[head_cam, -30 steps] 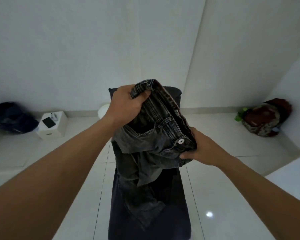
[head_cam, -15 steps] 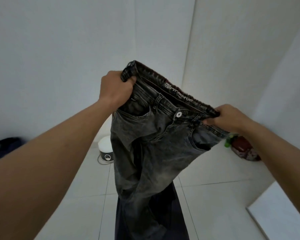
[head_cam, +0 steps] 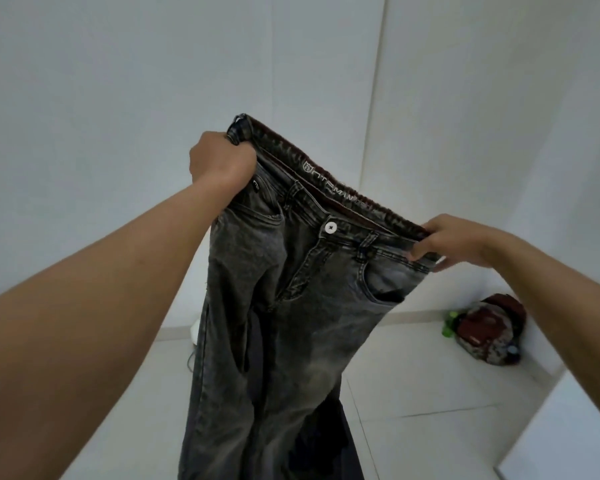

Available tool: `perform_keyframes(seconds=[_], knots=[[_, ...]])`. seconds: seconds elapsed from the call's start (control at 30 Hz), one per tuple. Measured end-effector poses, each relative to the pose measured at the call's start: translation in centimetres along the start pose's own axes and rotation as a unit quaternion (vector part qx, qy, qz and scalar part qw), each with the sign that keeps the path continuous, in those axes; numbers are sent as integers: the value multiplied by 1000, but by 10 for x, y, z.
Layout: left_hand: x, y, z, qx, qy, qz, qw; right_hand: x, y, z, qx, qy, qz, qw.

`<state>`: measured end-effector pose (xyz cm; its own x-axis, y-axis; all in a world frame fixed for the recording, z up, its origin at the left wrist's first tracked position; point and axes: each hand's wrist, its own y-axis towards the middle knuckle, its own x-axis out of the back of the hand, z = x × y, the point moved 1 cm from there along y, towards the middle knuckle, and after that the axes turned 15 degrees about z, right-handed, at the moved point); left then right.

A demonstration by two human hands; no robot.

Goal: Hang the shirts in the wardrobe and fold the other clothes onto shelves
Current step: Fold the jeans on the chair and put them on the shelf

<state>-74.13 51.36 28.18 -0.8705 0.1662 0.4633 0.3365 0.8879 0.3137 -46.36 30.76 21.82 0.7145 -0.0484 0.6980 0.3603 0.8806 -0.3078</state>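
both hands, left hand (head_cam: 222,161) and right hand (head_cam: 454,240), hold grey jeans (head_cam: 291,306) up by the waistband, fingers (head_cam: 418,253) pinching each end.

We had a single wide-angle view, worn on the head, facing forward into a room corner (head_cam: 373,133). It sat close behind both hands: left hand (head_cam: 222,161) at 10 o'clock, right hand (head_cam: 454,240) at 3 o'clock, jeans (head_cam: 291,306) from centre down to 6 o'clock.

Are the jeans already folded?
No, the left hand and right hand hold the jeans up by the waistband, legs hanging down.
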Motion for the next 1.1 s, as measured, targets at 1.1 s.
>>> perform_keyframes(seconds=[1.1], knots=[[-7, -51, -90, -53, -162, 166, 971, 33, -101, 152, 385, 366, -196, 824]])
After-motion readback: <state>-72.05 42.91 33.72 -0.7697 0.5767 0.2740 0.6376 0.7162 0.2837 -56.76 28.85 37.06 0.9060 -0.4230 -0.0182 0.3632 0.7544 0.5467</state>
